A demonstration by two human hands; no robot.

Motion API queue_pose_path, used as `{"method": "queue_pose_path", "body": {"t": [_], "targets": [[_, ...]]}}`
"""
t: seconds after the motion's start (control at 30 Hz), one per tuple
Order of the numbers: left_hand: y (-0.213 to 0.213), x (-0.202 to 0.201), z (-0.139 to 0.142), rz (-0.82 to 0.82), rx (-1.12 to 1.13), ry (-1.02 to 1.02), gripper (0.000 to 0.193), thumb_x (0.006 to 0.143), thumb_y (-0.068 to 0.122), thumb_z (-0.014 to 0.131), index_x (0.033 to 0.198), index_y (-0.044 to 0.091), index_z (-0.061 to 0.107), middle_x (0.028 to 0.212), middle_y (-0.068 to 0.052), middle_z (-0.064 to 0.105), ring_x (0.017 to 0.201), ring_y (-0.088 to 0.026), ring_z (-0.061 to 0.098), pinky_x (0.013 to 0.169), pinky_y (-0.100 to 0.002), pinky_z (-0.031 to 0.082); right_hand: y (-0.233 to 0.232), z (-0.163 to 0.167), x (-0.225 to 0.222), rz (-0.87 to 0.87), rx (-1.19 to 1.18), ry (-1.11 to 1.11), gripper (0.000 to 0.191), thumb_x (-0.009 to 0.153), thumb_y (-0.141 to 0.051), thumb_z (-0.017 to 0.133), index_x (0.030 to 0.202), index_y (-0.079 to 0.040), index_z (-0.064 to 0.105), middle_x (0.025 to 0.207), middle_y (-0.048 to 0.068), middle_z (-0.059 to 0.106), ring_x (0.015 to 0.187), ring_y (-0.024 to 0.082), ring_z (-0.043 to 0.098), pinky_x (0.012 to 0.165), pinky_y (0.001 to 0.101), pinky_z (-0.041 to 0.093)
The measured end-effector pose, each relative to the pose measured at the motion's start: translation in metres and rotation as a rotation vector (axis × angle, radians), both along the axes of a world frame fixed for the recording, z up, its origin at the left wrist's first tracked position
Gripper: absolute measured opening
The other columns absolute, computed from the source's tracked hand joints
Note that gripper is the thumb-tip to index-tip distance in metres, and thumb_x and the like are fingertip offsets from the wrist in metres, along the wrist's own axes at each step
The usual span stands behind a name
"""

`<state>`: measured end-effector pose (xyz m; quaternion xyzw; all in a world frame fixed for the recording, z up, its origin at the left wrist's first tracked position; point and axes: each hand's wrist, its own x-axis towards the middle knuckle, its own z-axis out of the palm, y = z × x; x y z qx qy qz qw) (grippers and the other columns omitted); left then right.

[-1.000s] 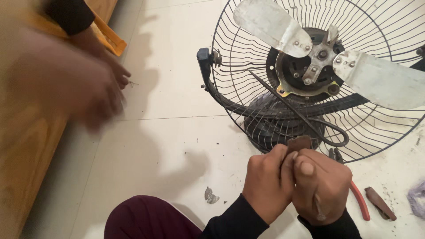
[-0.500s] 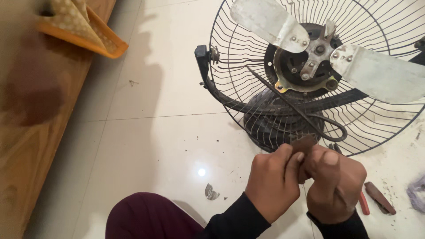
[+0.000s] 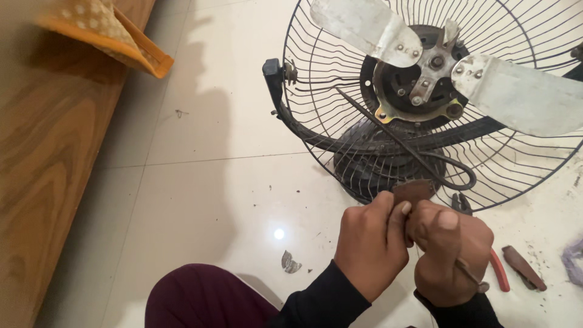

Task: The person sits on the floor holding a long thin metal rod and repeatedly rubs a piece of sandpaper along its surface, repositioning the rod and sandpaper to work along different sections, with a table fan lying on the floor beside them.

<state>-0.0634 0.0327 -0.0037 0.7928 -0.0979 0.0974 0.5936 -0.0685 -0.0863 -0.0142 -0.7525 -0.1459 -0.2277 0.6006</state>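
Note:
My left hand (image 3: 369, 243) and my right hand (image 3: 452, 249) are pressed together low in the view, both pinching a small flat brown piece (image 3: 414, 191) that sticks up between the fingertips. A thin rod-like tool (image 3: 469, 274) also pokes out from under my right hand. Just beyond the hands lies a fan: a black wire guard (image 3: 340, 97), metal blades (image 3: 516, 94) and the motor hub (image 3: 419, 85) on a dark round base (image 3: 364, 161).
Red-handled pliers (image 3: 499, 267) and a brown scrap (image 3: 523, 267) lie on the white tile floor right of my hands. A small grey shard (image 3: 290, 262) sits near my maroon-clad knee (image 3: 200, 297). A wooden panel (image 3: 42, 158) runs along the left, with orange patterned cloth (image 3: 106, 30) on it.
A blurred hand at the upper left has gone from view. The view has shifted slightly, and my hands have stayed together on the brown piece.

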Motion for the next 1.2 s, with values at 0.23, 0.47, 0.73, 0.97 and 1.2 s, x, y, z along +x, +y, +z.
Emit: {"method": "queue_pose_path", "body": {"t": [0.23,0.47,0.73,0.97,1.2], "targets": [[0.002,-0.001,0.004,0.061,0.012,0.002,0.024,0.102,0.009,0.061,0.081,-0.001,0.053,0.065,-0.019,0.063,0.061,-0.036,0.068,0.053,-0.040,0.050,0.006,0.014,0.010,-0.149,0.026,0.062,0.056,0.116,-0.028,0.032,0.069,0.001,0.037,0.064,0.005,0.044,0.055,0.014,0.042,0.053,0.0306,0.036],[0.005,0.000,0.012,0.083,-0.043,0.074,0.027,0.103,0.012,0.059,0.079,0.000,0.054,0.059,-0.014,0.064,0.053,-0.026,0.070,0.048,-0.034,0.051,-0.006,0.017,0.008,-0.246,0.232,0.146,0.064,0.115,-0.038,0.030,0.061,-0.005,0.024,0.053,0.004,0.028,0.049,0.017,0.030,0.051,0.0328,0.028],[0.009,0.004,0.010,-0.058,-0.173,0.122,0.031,0.105,0.010,0.057,0.077,0.000,0.050,0.060,-0.011,0.065,0.048,-0.021,0.068,0.044,-0.031,0.049,0.000,0.010,0.001,0.102,0.315,0.245,0.063,0.117,-0.041,0.027,0.066,-0.004,0.028,0.063,0.005,0.036,0.059,0.016,0.037,0.056,0.0328,0.036],[0.008,0.003,0.009,-0.010,-0.081,0.108,0.028,0.104,0.010,0.058,0.079,-0.001,0.054,0.057,-0.013,0.063,0.048,-0.021,0.068,0.045,-0.031,0.050,0.007,0.014,0.007,0.016,0.155,0.116,0.062,0.117,-0.038,0.030,0.067,-0.002,0.036,0.062,0.004,0.041,0.056,0.015,0.041,0.054,0.0308,0.036],[0.009,0.003,0.008,-0.025,-0.102,0.114,0.028,0.104,0.010,0.058,0.079,-0.001,0.053,0.059,-0.014,0.064,0.049,-0.021,0.069,0.044,-0.031,0.051,0.009,0.013,0.005,-0.019,0.083,0.118,0.061,0.115,-0.032,0.029,0.066,-0.001,0.046,0.060,0.004,0.051,0.053,0.012,0.047,0.052,0.0283,0.036]]}}
